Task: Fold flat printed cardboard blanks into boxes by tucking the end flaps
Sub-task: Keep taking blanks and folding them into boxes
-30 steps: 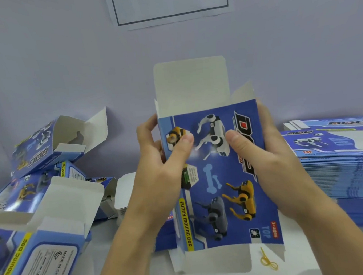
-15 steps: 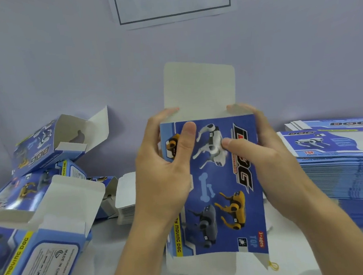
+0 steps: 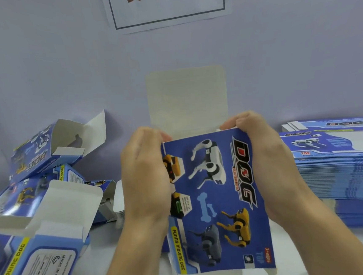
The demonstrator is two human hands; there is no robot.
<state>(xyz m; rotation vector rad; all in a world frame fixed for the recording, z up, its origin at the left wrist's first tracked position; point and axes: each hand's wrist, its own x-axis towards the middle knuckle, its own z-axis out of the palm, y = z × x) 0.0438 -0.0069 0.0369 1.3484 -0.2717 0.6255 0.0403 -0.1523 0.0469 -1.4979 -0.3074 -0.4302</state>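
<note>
both hands, left [image 3: 144,175] right [image 3: 263,152], grip box [image 3: 216,200]; folded boxes [image 3: 38,193] left, flat stack [image 3: 341,167] right.

White worktop [image 3: 295,248] carries a tall stack of flat blue blanks [image 3: 344,180] at 3 o'clock. Several folded blue boxes [image 3: 38,193] with open end flaps lie heaped at 9 o'clock. A small pile of white cards [image 3: 118,202] sits just beside them.

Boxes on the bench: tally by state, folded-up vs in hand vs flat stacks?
Box in hand, gripped by left hand and right hand: 1
Folded boxes, flaps open, on the left: at least 3
Stack of flat blanks: 1
Total: at least 5
</note>
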